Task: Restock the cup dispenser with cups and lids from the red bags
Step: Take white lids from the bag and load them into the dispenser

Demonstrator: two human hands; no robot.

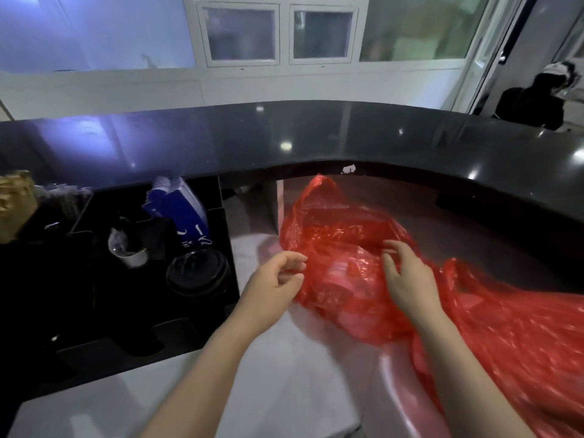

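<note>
No text can be read: the white marks on the blue cup stack [186,213] and the print on the red bag [341,235] are too blurred.

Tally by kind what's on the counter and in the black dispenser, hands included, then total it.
Red plastic bags: 2 (second)
Black lid stack: 1
Blue cup stack: 1
White paper cup: 1
Hands: 2, left, right
Total: 7
</note>
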